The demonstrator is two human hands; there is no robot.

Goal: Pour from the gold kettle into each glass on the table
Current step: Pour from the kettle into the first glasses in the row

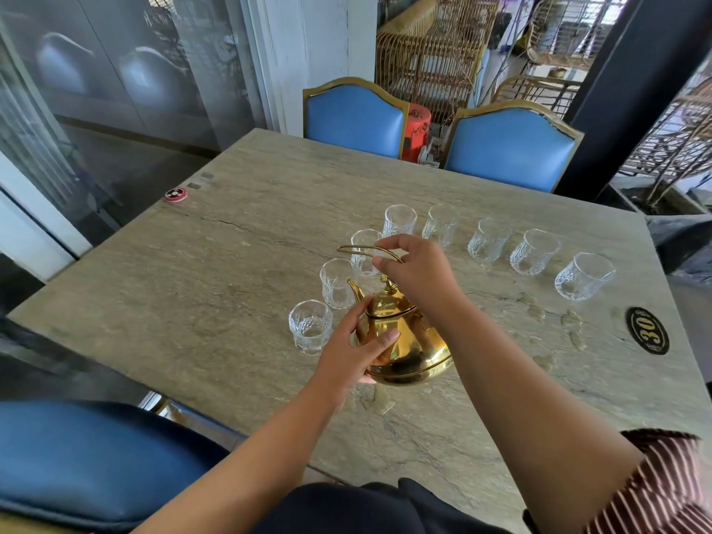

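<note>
Curling round the gold kettle (414,341) is the left hand (352,350), while the right hand (418,277) pinches its handle (356,249).

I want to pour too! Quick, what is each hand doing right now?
Left hand: holds the gold kettle by its body, fingers curled round it.
Right hand: pinches the kettle's wire handle.

The gold kettle (412,341) is hemmed on its left and far sides by a curved row of eight glasses (488,240), while bare table (424,429) is left open on its near side.
</note>
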